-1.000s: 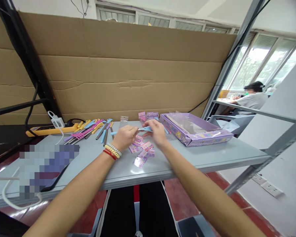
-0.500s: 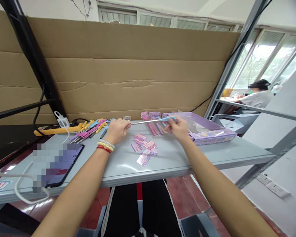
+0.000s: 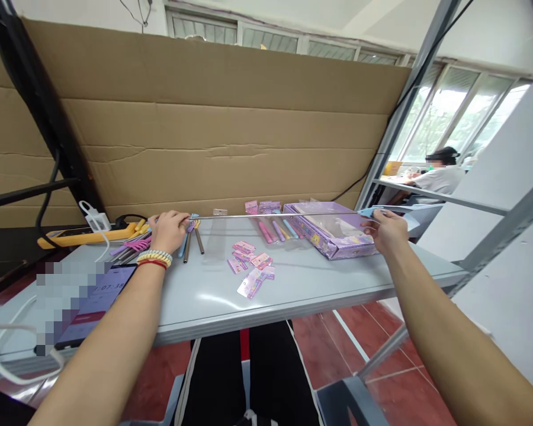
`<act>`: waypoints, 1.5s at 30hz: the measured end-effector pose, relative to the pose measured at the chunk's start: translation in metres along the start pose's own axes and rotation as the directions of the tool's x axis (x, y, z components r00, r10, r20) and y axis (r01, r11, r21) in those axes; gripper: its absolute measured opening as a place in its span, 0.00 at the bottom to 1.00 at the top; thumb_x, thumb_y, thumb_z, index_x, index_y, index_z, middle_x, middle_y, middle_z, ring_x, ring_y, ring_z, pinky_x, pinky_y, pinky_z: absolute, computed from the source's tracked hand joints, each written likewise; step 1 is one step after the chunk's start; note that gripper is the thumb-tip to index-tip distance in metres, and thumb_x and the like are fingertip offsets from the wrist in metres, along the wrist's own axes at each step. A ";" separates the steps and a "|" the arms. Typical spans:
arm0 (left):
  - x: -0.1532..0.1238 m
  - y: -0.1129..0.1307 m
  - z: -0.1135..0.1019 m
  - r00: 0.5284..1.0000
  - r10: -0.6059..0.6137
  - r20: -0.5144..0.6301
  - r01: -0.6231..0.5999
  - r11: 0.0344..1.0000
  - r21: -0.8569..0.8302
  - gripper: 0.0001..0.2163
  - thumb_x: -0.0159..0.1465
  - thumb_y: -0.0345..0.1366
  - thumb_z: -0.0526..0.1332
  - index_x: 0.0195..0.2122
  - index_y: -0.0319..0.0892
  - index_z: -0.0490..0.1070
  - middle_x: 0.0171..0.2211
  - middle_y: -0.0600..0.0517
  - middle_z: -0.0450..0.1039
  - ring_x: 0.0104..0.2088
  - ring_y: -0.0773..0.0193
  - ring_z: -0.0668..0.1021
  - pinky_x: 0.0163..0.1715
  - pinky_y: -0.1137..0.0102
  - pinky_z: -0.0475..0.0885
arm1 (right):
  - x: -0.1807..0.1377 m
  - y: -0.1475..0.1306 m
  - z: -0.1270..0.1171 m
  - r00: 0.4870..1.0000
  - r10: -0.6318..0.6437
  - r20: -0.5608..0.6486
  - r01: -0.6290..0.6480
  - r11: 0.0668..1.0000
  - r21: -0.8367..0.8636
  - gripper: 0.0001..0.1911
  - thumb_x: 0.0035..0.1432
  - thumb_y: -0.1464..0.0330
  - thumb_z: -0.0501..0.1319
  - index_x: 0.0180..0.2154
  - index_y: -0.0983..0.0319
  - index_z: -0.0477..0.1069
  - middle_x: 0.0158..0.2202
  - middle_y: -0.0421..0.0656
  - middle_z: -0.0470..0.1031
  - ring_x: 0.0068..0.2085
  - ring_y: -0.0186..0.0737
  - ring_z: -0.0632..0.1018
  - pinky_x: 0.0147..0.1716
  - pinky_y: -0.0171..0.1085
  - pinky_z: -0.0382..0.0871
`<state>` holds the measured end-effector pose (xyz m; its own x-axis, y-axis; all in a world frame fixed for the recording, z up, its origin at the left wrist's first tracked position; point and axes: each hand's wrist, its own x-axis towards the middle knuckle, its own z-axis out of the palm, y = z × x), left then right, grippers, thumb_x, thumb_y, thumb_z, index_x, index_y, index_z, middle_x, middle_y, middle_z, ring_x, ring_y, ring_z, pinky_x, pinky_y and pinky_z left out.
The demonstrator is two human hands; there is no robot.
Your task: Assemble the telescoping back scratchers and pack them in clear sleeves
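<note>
While the grey bench (image 3: 302, 290) is carrying the purple box (image 3: 353, 248) toward its right end, a thin metal rod (image 3: 249, 216) is spanning the space above it, running roughly parallel to the far edge and crossing the box in view. The left hand (image 3: 171, 229) is clamping the rod's left end toward the far left corner; the right hand (image 3: 388, 229) is pinching the blue end (image 3: 366, 212) above the right end. The rod is probably weighing little, holding stiff lengthwise but risking a bend under sideways force. Its shiny shaft is looking slippery, so the blue end is likely offering the surer hold. Fingers are hiding both tips, and the left hand is screening part of the coloured tools (image 3: 138, 244). The small pink cards (image 3: 251, 282) mid-bench are bearing unreadable print.
</note>
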<state>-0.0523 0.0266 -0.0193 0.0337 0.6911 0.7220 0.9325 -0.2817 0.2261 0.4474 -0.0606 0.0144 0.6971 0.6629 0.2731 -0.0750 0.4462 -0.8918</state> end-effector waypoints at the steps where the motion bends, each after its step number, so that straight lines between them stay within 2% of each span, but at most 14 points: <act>1: -0.001 0.001 0.001 1.000 -0.008 0.002 0.008 1.000 -0.005 0.13 0.62 0.38 0.52 0.37 0.47 0.77 0.41 0.46 0.77 0.45 0.51 0.73 0.49 0.52 0.56 | -0.001 0.001 -0.003 0.998 0.027 0.056 -0.028 1.000 0.003 0.06 0.53 0.70 0.62 0.26 0.63 0.68 0.22 0.39 0.72 0.16 0.31 0.70 0.10 0.28 0.57; 5: 0.000 0.005 0.002 1.000 -0.008 0.006 0.009 0.999 -0.049 0.12 0.61 0.39 0.55 0.35 0.46 0.78 0.41 0.47 0.78 0.46 0.52 0.74 0.51 0.52 0.57 | -0.005 0.000 -0.014 0.981 0.098 0.170 -0.117 0.988 0.102 0.14 0.57 0.57 0.56 0.31 0.62 0.70 0.29 0.44 0.75 0.23 0.38 0.77 0.14 0.32 0.66; 9: 0.001 0.004 0.004 0.999 0.014 0.033 -0.010 0.995 -0.100 0.09 0.58 0.39 0.59 0.34 0.47 0.79 0.39 0.49 0.79 0.44 0.53 0.77 0.49 0.57 0.64 | -0.005 -0.004 -0.018 0.985 0.110 0.137 -0.132 0.977 0.167 0.23 0.63 0.55 0.45 0.31 0.62 0.70 0.33 0.48 0.76 0.27 0.40 0.78 0.19 0.38 0.71; 12: 0.002 -0.001 0.004 0.996 0.022 0.091 -0.011 0.992 -0.122 0.09 0.56 0.38 0.61 0.34 0.48 0.80 0.37 0.51 0.80 0.41 0.54 0.79 0.44 0.62 0.70 | -0.001 -0.005 -0.020 0.986 0.120 0.111 -0.135 0.981 0.139 0.26 0.64 0.53 0.43 0.31 0.62 0.71 0.33 0.49 0.76 0.26 0.40 0.77 0.18 0.37 0.71; 17: 0.005 0.004 0.000 0.994 0.070 0.081 -0.058 0.988 -0.142 0.08 0.56 0.37 0.61 0.33 0.48 0.80 0.37 0.52 0.80 0.41 0.56 0.79 0.45 0.64 0.72 | 0.004 -0.003 -0.016 0.999 0.044 0.026 -0.047 0.986 0.160 0.27 0.63 0.51 0.44 0.28 0.62 0.69 0.30 0.47 0.76 0.25 0.37 0.77 0.17 0.34 0.69; 20: 0.001 0.037 0.001 0.967 0.236 0.091 -0.212 0.953 -0.217 0.09 0.59 0.36 0.59 0.35 0.47 0.79 0.36 0.51 0.80 0.38 0.58 0.79 0.43 0.65 0.73 | -0.016 0.006 0.016 0.998 0.008 0.058 -0.014 0.994 0.105 0.21 0.60 0.52 0.51 0.27 0.62 0.67 0.29 0.45 0.77 0.25 0.36 0.77 0.16 0.32 0.69; 23: -0.009 0.081 0.004 0.881 0.472 0.046 -0.443 0.854 -0.273 0.10 0.63 0.35 0.55 0.38 0.44 0.77 0.36 0.47 0.79 0.37 0.59 0.78 0.41 0.65 0.72 | -0.062 0.026 0.071 0.974 0.001 0.226 -0.012 0.999 0.050 0.19 0.52 0.50 0.59 0.30 0.60 0.67 0.28 0.42 0.77 0.25 0.37 0.77 0.16 0.33 0.69; 26: -0.020 0.109 0.003 0.821 0.571 -0.014 -0.557 0.795 -0.240 0.11 0.65 0.32 0.52 0.35 0.42 0.75 0.35 0.46 0.78 0.35 0.60 0.77 0.38 0.66 0.71 | -0.120 0.049 0.127 0.888 0.023 0.458 -0.026 1.000 -0.002 0.21 0.46 0.48 0.63 0.30 0.57 0.64 0.24 0.38 0.76 0.26 0.41 0.78 0.14 0.34 0.67; 28: -0.024 0.111 0.002 0.810 0.585 -0.044 -0.579 0.786 -0.217 0.12 0.65 0.31 0.51 0.35 0.42 0.75 0.34 0.46 0.78 0.35 0.61 0.76 0.37 0.66 0.70 | -0.150 0.059 0.153 0.827 0.035 0.561 -0.062 0.998 0.028 0.20 0.49 0.47 0.62 0.33 0.54 0.62 0.21 0.33 0.74 0.26 0.40 0.78 0.15 0.32 0.66; 32: -0.024 0.099 -0.001 0.845 0.535 -0.007 -0.516 0.812 -0.272 0.10 0.65 0.32 0.53 0.37 0.42 0.74 0.35 0.47 0.77 0.36 0.61 0.76 0.39 0.66 0.69 | -0.166 0.064 0.168 0.753 0.047 0.657 -0.121 0.990 0.068 0.26 0.43 0.46 0.66 0.35 0.55 0.61 0.20 0.32 0.72 0.22 0.36 0.76 0.14 0.31 0.66; 36: -0.025 0.106 -0.003 0.842 0.514 0.167 -0.413 0.811 -0.414 0.11 0.65 0.34 0.53 0.43 0.41 0.72 0.36 0.47 0.76 0.35 0.61 0.75 0.37 0.67 0.68 | -0.142 0.054 0.162 0.720 0.062 0.691 -0.145 0.987 0.062 0.31 0.35 0.55 0.73 0.38 0.59 0.61 0.20 0.34 0.72 0.20 0.34 0.75 0.16 0.32 0.68; 38: -0.026 0.115 -0.007 0.843 0.477 0.249 -0.311 0.810 -0.497 0.12 0.66 0.35 0.50 0.40 0.40 0.71 0.32 0.49 0.74 0.32 0.62 0.74 0.34 0.68 0.67 | -0.122 0.043 0.161 0.717 0.045 0.695 -0.135 0.988 0.075 0.32 0.32 0.60 0.75 0.37 0.59 0.61 0.20 0.33 0.73 0.19 0.33 0.74 0.16 0.32 0.67; 41: -0.022 0.117 -0.017 0.820 0.416 0.392 -0.104 0.783 -0.613 0.13 0.66 0.40 0.47 0.32 0.41 0.67 0.23 0.54 0.67 0.24 0.66 0.69 0.27 0.71 0.64 | -0.082 0.019 0.161 0.757 -0.065 0.650 -0.054 0.986 0.161 0.30 0.29 0.66 0.76 0.35 0.61 0.63 0.21 0.33 0.73 0.18 0.31 0.73 0.15 0.30 0.65; 45: -0.010 0.087 -0.025 0.677 0.423 0.602 0.117 0.746 -0.656 0.15 0.62 0.46 0.50 0.24 0.42 0.64 0.21 0.55 0.64 0.22 0.68 0.66 0.24 0.72 0.62 | -0.013 -0.020 0.153 0.863 -0.209 0.460 0.079 0.955 0.284 0.23 0.36 0.73 0.72 0.33 0.60 0.62 0.21 0.31 0.71 0.18 0.27 0.72 0.13 0.26 0.60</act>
<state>0.0190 -0.0212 0.0099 0.6339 0.7496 0.1905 0.4635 -0.5653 0.6823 0.3305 0.0142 0.0841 0.2897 0.7555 0.5876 -0.2189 0.6500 -0.7277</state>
